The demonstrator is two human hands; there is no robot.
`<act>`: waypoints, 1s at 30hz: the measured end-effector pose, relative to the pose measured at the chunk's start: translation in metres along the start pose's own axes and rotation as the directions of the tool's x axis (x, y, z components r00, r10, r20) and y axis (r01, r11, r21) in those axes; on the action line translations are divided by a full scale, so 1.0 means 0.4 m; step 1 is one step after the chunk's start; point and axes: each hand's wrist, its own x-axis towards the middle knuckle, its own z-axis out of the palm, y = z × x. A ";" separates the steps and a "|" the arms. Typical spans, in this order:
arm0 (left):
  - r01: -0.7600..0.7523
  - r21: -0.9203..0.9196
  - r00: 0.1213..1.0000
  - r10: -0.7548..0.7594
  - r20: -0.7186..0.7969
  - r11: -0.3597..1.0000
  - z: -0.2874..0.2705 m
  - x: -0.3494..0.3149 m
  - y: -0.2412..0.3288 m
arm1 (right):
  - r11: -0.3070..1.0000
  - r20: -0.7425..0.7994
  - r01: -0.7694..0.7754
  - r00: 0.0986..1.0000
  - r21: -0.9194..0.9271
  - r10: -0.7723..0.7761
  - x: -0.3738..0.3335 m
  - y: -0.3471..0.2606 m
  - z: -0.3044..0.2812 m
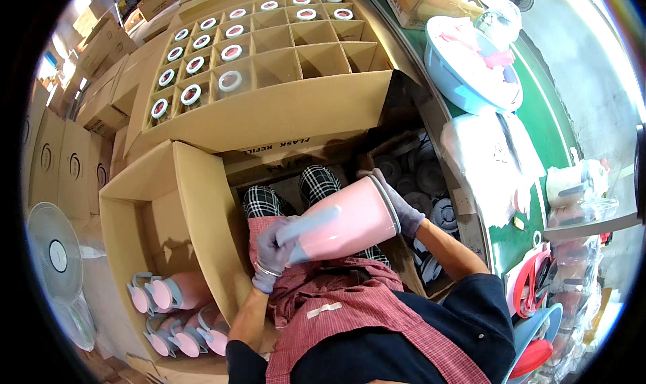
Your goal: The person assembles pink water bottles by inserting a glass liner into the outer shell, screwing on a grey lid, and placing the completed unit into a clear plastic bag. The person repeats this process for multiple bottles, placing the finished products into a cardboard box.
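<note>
A pink vacuum jug (353,219) with a grey-blue handle (309,224) lies tilted across my lap, its dark-rimmed end up to the right. My gloved left hand (272,249) is closed around the handle end. At the rimmed end, my gloved right hand (402,209) holds the jug from the far side, its fingers partly hidden. To the left stands an open carton (207,202) with several pink jugs (192,290) lying at its near end. Their grey handles and pink round ends face left.
Ahead, a divided carton (269,115) holds several glass flasks with white-ringed tops (230,81). A box of grey-white plastic parts (431,175) sits beside my right arm. The green bench (501,242) carries a blue basin (464,91). A fan (57,256) stands far left.
</note>
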 end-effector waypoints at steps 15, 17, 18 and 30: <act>0.769 -0.290 0.631 -0.747 0.208 0.569 0.028 0.097 0.058 | 0.953 -0.196 0.226 0.963 0.200 -0.187 -0.022 0.069 -0.039; 0.331 0.067 0.925 -0.338 0.173 0.941 0.033 0.102 0.062 | 0.880 -0.137 0.238 0.971 0.412 -0.199 -0.019 0.093 -0.040; 0.053 0.086 0.987 -0.066 0.148 0.995 0.035 0.103 0.061 | 0.646 -0.033 0.079 0.996 0.759 -0.083 -0.010 0.106 -0.037; 0.300 0.068 0.936 -0.308 0.170 0.951 0.020 0.091 0.005 | 0.930 -0.039 0.154 0.988 0.334 -0.149 -0.086 -0.038 -0.008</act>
